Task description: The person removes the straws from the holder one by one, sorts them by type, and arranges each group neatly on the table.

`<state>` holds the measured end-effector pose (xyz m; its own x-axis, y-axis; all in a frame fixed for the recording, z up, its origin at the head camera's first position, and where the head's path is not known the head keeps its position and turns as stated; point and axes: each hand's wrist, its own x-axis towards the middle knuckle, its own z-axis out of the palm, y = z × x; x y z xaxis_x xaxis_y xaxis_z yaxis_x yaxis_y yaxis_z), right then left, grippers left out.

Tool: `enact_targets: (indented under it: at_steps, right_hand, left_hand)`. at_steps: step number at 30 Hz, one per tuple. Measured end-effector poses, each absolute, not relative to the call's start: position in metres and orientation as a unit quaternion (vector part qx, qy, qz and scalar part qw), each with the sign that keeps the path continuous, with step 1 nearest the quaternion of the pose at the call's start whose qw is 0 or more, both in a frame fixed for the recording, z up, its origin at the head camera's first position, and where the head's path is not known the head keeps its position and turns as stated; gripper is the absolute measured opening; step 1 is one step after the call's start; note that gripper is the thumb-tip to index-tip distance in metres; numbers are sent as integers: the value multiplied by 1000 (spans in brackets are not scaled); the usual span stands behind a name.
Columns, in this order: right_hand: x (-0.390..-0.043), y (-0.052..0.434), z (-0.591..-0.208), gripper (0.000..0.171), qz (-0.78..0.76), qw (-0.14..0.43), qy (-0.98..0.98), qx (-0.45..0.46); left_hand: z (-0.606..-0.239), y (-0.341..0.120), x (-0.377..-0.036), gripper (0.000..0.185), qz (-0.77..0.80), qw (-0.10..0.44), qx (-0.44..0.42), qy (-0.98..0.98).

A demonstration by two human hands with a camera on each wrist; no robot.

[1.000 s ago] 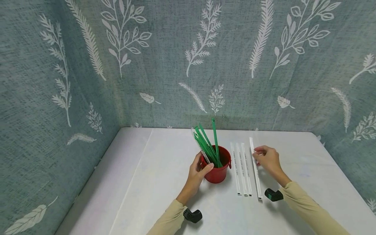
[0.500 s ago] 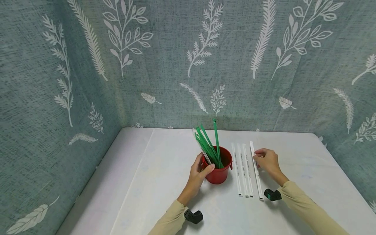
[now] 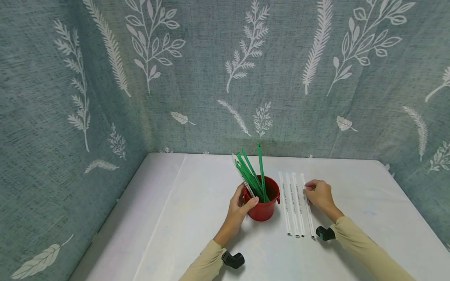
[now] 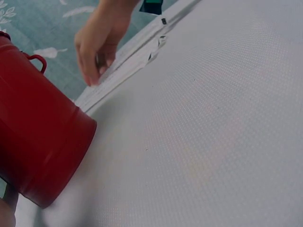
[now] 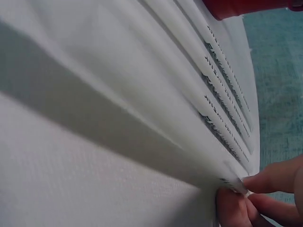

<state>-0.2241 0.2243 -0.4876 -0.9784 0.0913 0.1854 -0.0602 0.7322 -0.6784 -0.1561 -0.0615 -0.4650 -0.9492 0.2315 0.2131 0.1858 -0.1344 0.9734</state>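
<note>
Left hand wrapped round the side of a red bucket, thumb at its rim, green sticks leaning up out of it. Right hand pinching the outermost of three white paper-wrapped straws, fingertips closed on its edge. Straws side by side, lying flat just right of the bucket on a white surface. Leaf-patterned cloth behind.
</note>
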Motion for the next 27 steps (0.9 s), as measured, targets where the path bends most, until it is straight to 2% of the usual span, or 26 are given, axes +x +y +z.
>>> enact_targets:
  at_steps: [8,27]
  right_hand:
    - [-225,228,-488,12,352,98,-931,-15]
    - [-228,229,-486,14,345,90,-934,-12]
  left_hand:
    - [-465,-60,-156,61,737,18,161,656]
    - [-465,-61,-156,60,737,15,163,655]
